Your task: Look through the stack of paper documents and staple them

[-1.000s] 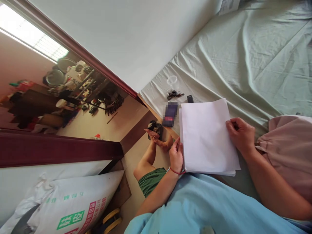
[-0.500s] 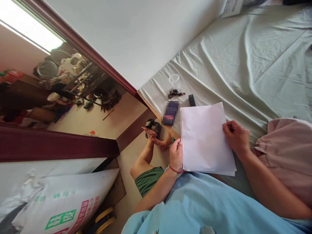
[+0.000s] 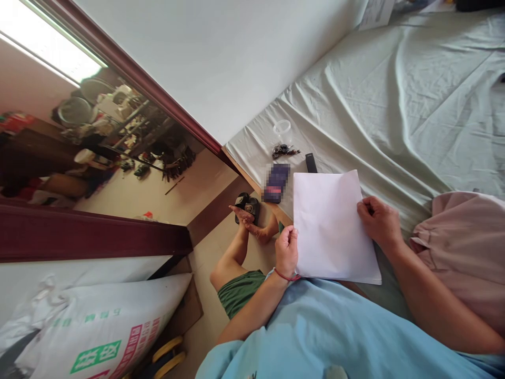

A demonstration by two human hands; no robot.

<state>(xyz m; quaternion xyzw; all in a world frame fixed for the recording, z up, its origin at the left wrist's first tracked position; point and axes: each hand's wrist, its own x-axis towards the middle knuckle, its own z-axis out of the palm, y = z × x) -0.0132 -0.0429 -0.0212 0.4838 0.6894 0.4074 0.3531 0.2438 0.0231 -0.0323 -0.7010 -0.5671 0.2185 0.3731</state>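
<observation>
On the bed (image 3: 394, 95), covered by a creased pale green sheet, your work sits at the near edge, close to your lap. A pink garment (image 3: 465, 247) lies bunched on the sheet just beyond your right forearm. Off the bed's edge, a printed white sack (image 3: 102, 321) leans low on the floor side.

Change noted: against the frame a second ago, the stack of white paper (image 3: 333, 226) has drawn slightly toward you and squared up; the lower sheets that showed offset along the near edge are now almost flush. Judgement: the sheets are being evened into one block, and that alignment is nearly complete.

Grip state: your left hand (image 3: 286, 251), red cord at the wrist, is closed on the stack's left edge, thumb on top, fingers under. Your right hand (image 3: 376, 221) is curled over the right edge, fingertips pinching the top sheets. The stack therefore lies between both hands, held at opposite edges, its far part over the sheet.

Smaller items, beyond the stack's far corner: a dark blurred phone (image 3: 276, 182) just beside it, a small black object (image 3: 311, 162) touching or nearly touching the paper's far edge, a bunch of keys (image 3: 282, 150), and a clear plastic cup (image 3: 282, 128) farthest out.
</observation>
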